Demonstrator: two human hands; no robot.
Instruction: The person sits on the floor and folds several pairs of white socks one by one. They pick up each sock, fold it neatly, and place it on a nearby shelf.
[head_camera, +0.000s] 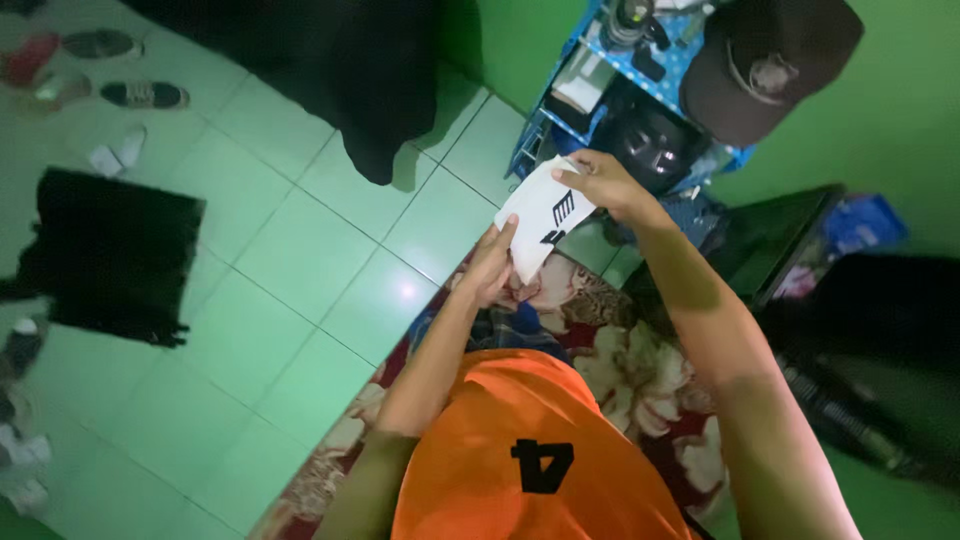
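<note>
I hold a white piece of cloth (541, 214) with a black stripe mark up in front of me. My right hand (600, 183) grips its upper edge. My left hand (492, 266) pinches its lower left edge from below. The cloth hangs between both hands above a floral mat (640, 385). My orange shirt (520, 450) with a black figure on it fills the lower middle of the view.
A blue shelf (600, 70) with a dark cap (765, 60) and dark items stands ahead. Black cloth lies on the green tiled floor (290, 270) at left (105, 250) and top (350, 70). Shoes (140, 95) line the far left. A dark box (790, 240) sits at right.
</note>
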